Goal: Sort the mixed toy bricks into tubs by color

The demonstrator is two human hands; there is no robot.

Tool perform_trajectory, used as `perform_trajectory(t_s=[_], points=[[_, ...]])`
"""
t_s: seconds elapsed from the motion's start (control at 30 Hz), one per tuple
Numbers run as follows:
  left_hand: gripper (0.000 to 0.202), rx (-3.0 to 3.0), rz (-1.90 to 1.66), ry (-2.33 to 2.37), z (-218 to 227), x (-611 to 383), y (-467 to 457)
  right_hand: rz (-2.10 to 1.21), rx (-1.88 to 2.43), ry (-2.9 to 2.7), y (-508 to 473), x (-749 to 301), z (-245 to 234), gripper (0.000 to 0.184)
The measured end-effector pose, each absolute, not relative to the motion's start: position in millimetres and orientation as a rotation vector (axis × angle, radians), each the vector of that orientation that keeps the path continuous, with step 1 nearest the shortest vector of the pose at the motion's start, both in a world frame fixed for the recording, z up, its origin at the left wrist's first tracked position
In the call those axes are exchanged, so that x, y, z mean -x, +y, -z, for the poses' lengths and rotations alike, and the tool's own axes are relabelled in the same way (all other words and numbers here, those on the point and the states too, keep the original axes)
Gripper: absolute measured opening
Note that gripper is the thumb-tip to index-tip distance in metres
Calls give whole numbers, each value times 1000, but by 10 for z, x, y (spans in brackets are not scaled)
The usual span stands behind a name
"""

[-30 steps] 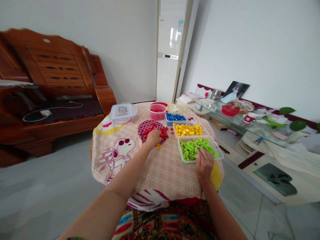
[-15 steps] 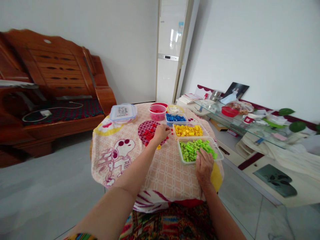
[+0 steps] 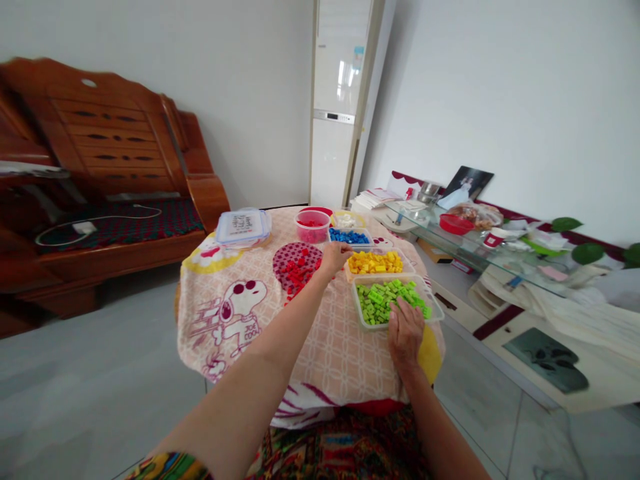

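My left hand (image 3: 336, 259) is pinched closed beside the left edge of the tub of yellow bricks (image 3: 376, 262); whatever its fingertips hold is too small to make out. Red bricks (image 3: 299, 272) lie loose on a round purple dotted patch (image 3: 281, 261) to its left, partly behind my forearm. Fingers of my right hand (image 3: 406, 328) lie stretched over the near right side of the clear tub (image 3: 369, 326) of green bricks (image 3: 381, 299).
Beyond my left hand stand a tub of blue bricks (image 3: 349, 237), a round pink tub (image 3: 313, 231) with red pieces and a container of white pieces (image 3: 347, 220). Stacked lids (image 3: 243, 227) sit at the back left. A cluttered glass shelf (image 3: 480, 243) runs along the right.
My left hand has moved right and slightly away, from above the cloth to the yellow tub's edge. My right hand stays on the green tub. The whole view has shifted slightly.
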State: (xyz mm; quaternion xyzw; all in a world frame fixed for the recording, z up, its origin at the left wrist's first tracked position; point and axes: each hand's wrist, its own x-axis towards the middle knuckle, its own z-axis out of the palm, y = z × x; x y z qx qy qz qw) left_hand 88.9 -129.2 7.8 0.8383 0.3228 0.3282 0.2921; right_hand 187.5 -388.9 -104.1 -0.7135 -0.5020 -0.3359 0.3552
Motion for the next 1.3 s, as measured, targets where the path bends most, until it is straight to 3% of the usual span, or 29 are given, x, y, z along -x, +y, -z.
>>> perform_trajectory(t_s=[0.5, 0.63, 0.8, 1.07, 1.3], points=[[48, -2323, -834, 878, -173, -698, -1267, 898, 1821, -1306, -3878, -1870, 1019, 33], [40, -2362, -825, 873, -152, -263, -1178, 892, 1830, -1294, -3879, -1866, 1015, 34], [29, -2468, -571, 875, -119, 192, -1191, 867, 1832, -1298, -3882, -1857, 1005, 36], [13, -2629, -274, 800, 4, 328, -1495, 863, 1842, -1310, -3890, -1866, 1025, 35], [17, -2787, -168, 955, 93, 240, -1622, 843, 1840, -1304, -3886, -1880, 1037, 35]])
